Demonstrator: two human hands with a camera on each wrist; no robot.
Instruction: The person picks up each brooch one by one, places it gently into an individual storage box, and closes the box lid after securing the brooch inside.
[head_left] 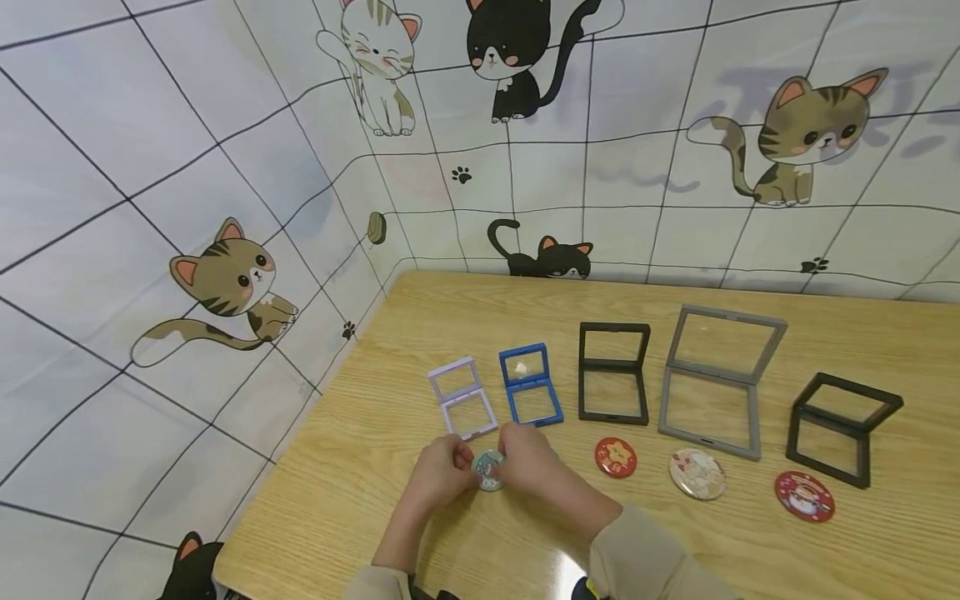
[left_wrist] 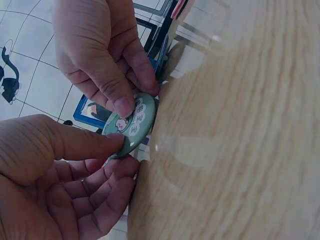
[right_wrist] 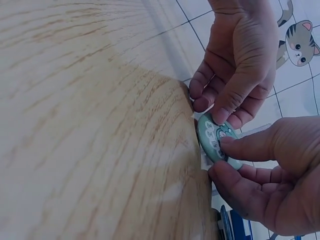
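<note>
- Head view: the left-hand grip (head_left: 441,471) and the right-hand grip (head_left: 527,458) pinched a round green badge (head_left: 488,470) between them, low over the worktop (head_left: 337,483).
- Just beyond the hands stood an open lavender frame (head_left: 461,396) and an open blue frame (head_left: 527,383); farther right were a black frame (head_left: 611,365), a larger grey frame (head_left: 712,373) and a second black frame (head_left: 831,419).
- A red badge (head_left: 616,457), a cream badge (head_left: 697,474) and a dark red badge (head_left: 805,497) lay nearer the person, right of the hands.
- Left wrist view: the left thumb pressed the green badge's face, fingers beneath; white markings showed on it.
- Right wrist view: both thumbs touched the tilted badge's face. Whether its edge met the worktop could not be told.
</note>
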